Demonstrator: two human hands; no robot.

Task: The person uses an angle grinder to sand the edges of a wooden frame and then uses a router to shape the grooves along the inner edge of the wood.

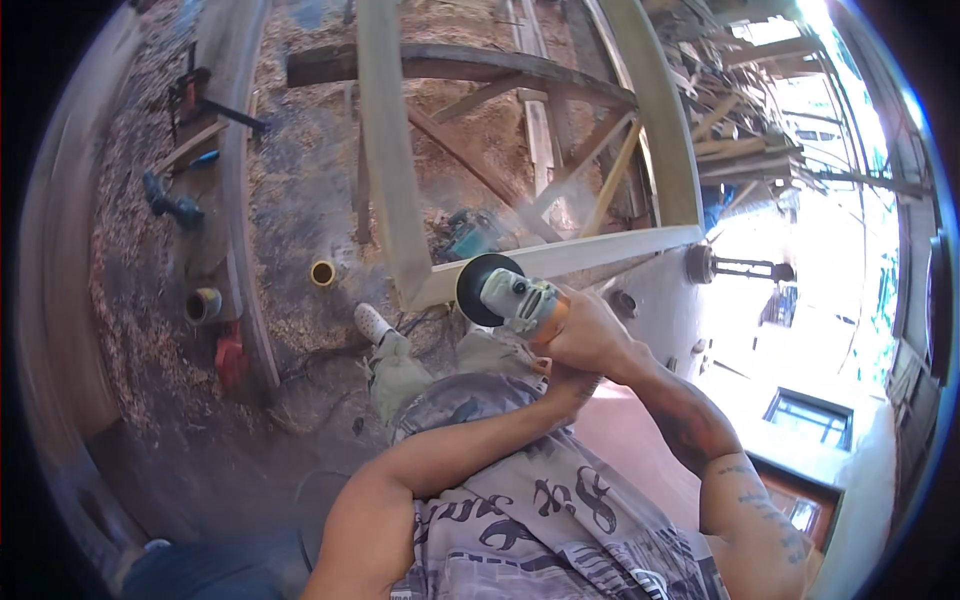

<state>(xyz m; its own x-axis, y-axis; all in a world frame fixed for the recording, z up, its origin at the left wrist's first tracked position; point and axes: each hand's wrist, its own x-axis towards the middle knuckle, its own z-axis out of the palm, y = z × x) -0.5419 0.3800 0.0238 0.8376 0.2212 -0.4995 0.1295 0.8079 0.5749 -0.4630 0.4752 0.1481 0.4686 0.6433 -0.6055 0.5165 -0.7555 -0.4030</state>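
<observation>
An angle grinder [522, 305] with a grey metal head and an orange body is in my hands, carrying a round black disc [478, 288]. My right hand [597, 335] is wrapped round the orange body. Just below it, my left hand [572, 386] is closed at the rear of the grinder, its fingers partly hidden. The disc is at the near bar of a pale wooden frame [570, 262], close to its near left corner; whether it touches the wood I cannot tell. Pale dust hangs in the air beyond the disc.
A dark wooden beam [460, 63] crosses under the frame. A teal power tool [470, 235] lies inside it. Left are a yellow-rimmed cup [322, 273], a blue-grey tool [172, 203], a clamp [200, 95] and a red object [231, 357]. Shavings cover the floor; scrap wood [740, 140] is piled right.
</observation>
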